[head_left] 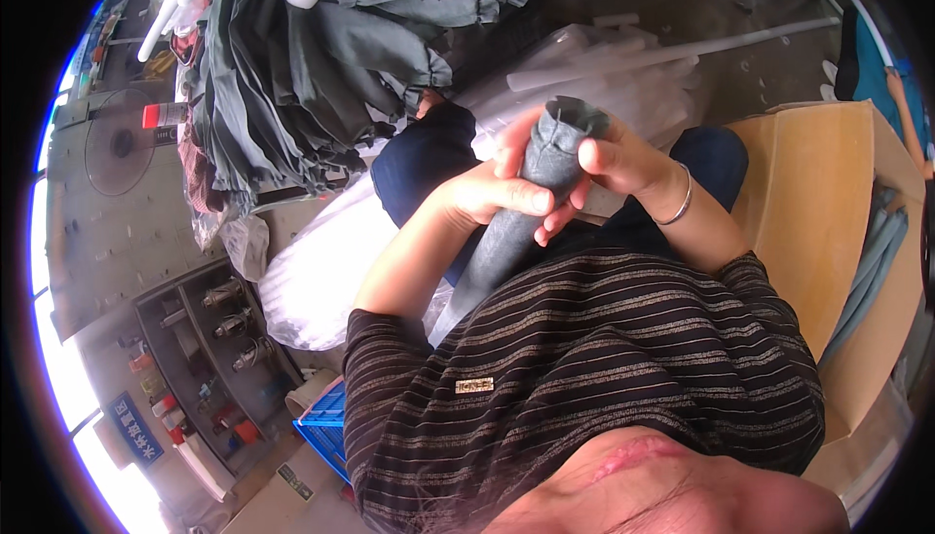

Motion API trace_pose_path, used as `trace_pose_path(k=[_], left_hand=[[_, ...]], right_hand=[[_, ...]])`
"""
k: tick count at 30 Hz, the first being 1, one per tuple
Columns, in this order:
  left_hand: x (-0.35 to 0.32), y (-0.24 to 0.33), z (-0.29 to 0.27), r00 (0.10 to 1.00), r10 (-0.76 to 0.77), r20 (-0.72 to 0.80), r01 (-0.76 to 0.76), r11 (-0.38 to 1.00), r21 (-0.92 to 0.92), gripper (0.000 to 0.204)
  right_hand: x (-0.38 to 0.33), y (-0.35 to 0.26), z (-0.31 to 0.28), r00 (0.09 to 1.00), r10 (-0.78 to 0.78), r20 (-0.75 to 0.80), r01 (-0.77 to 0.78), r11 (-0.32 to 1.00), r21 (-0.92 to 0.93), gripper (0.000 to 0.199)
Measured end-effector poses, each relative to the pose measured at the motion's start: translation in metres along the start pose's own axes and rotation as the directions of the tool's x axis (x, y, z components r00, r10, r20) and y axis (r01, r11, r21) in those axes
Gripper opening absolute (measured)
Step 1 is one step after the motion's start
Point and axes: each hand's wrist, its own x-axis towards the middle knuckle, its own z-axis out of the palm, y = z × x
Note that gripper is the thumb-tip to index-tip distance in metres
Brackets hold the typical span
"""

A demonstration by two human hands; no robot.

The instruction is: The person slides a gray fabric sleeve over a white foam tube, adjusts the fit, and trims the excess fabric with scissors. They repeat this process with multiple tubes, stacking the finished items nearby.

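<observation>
A dark grey-green fabric sleeve (492, 242) is drawn over a long tube held slanting across my lap. Its gathered end (573, 117) points up and away from me, and a paler stretch of the tube shows at the lower left. My left hand (506, 188) wraps round the fabric just below that end, thumb across the front. From the other side my right hand (614, 156) grips the upper end, its thumb near the rim. Some fingers of both hands are hidden behind the sleeve.
Several grey-green fabric covers (312, 76) hang in a pile at the far left. White foam tubes (672, 55) and clear plastic bags (584, 76) lie ahead. An open cardboard box (808, 193) with fabric inside stands at my right, a blue crate (326, 427) at my left.
</observation>
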Motion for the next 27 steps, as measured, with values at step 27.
trace_pose_path(k=[27], left_hand=[[0.019,0.001,-0.020,0.937,-0.174,-0.303,0.237,0.954,0.184,0.029]], right_hand=[[0.024,-0.014,-0.028,0.946,-0.297,-0.130,-0.091,0.142,-0.986,0.030]])
